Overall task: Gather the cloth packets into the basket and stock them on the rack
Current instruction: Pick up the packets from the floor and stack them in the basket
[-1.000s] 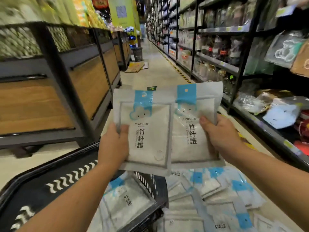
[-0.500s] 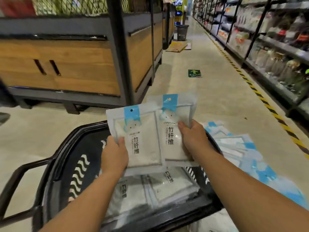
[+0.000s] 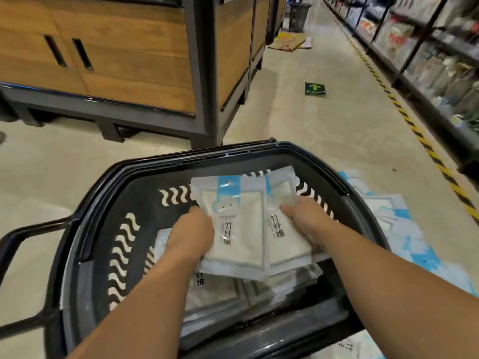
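Observation:
A black shopping basket [image 3: 108, 182] stands on the floor in front of me, with several white-and-blue cloth packets lying in its bottom [image 3: 220, 294]. My left hand [image 3: 190, 235] grips one cloth packet [image 3: 233, 224] by its left edge. My right hand [image 3: 307, 218] grips a second packet [image 3: 282, 234] by its right edge. Both packets overlap side by side and are held low inside the basket, just above the ones lying there. More packets [image 3: 394, 229] lie spread on the floor to the basket's right.
A wooden display stand on a dark metal frame [image 3: 145, 60] stands ahead on the left. Stocked shelves [image 3: 435, 55] run along the right behind a yellow-black floor stripe. Cardboard [image 3: 290, 42] and a dark bin [image 3: 299, 15] lie farther down the aisle.
My view tipped down from the aisle to the basket. Both hands carried the two packets down from chest height into the basket.

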